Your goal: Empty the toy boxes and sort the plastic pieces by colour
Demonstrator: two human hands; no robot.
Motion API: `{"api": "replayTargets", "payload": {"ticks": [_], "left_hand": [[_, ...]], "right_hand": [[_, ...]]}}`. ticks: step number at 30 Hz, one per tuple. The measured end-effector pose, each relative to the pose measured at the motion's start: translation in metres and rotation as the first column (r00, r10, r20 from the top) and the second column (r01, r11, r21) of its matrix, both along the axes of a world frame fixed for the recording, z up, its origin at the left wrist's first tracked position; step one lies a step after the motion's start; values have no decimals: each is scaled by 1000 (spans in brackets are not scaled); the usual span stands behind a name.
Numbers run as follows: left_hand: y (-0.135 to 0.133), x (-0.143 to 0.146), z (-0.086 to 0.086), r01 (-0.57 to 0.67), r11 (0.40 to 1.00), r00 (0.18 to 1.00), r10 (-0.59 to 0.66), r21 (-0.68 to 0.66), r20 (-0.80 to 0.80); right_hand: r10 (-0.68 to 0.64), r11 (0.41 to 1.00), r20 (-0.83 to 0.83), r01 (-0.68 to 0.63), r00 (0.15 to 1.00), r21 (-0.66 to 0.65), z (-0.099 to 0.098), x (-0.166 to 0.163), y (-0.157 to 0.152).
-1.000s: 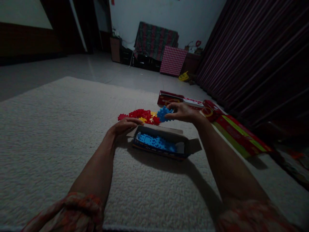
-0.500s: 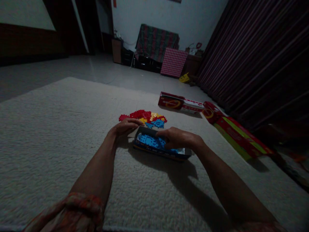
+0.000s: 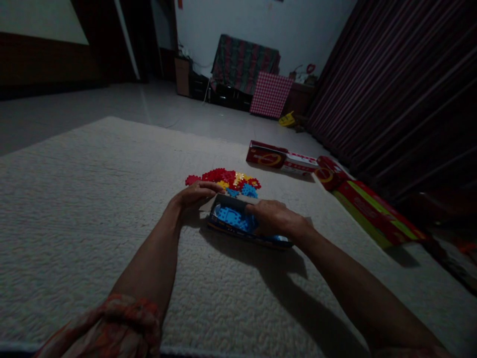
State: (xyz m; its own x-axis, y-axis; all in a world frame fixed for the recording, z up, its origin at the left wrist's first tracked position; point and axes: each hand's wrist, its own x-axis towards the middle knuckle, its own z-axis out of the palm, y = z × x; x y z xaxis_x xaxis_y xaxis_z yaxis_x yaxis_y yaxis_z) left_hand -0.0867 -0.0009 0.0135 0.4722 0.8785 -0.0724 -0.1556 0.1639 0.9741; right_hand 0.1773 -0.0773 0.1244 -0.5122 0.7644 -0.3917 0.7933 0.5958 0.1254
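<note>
A small open cardboard box (image 3: 223, 227) lies on the pale carpet (image 3: 93, 189) and holds blue plastic puzzle-like pieces (image 3: 233, 217). My right hand (image 3: 274, 219) reaches into the box, fingers curled down over the blue pieces. My left hand (image 3: 194, 194) rests palm down at the box's left end, fingers lying over its flap. Just behind the box lies a heap of red, yellow and blue pieces (image 3: 227, 180).
Red printed boxes (image 3: 283, 159) lie on the carpet to the far right, and a long red-and-green box (image 3: 368, 204) runs along a dark striped curtain (image 3: 402, 99). Covered furniture (image 3: 246, 64) and a checked panel (image 3: 269, 94) stand at the far wall.
My right hand set blue pieces on the heap, then came back and dropped into the box. The left hand has stayed put.
</note>
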Motion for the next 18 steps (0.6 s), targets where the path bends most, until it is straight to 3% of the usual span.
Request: {"api": "replayTargets", "payload": {"ticks": [7,18], "left_hand": [[-1,0,1,-9,1000,1000,9,6,0],[-1,2,2,-24,999,1000,24,33,-12]], "right_hand": [[-15,1000,-23,15,1000,3,14,10,-3],[-109,963,-279,31,954,-268,21,42,15]]}}
